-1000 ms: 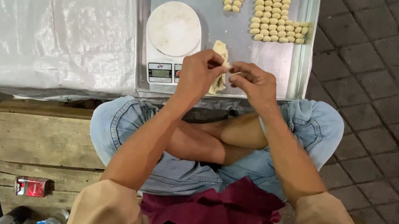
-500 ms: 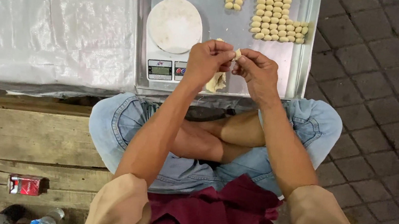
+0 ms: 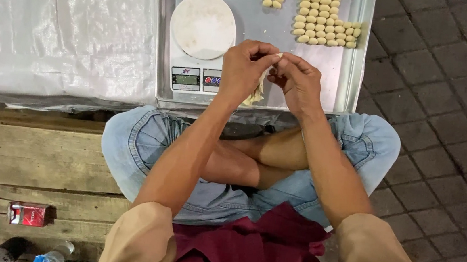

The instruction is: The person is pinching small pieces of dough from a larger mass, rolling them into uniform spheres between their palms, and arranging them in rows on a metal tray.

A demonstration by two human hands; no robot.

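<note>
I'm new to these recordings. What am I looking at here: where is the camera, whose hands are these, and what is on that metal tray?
The camera sits on a person's head and looks down at their own lap and crossed legs. Their left hand and right hand meet over a metal tray, pinching a small piece of dough between the fingertips. A larger lump of dough hangs from the left hand. On the tray are a kitchen scale with a round white plate and neat rows of small dough pieces. Left of the tray lies a plastic sheet.
</note>
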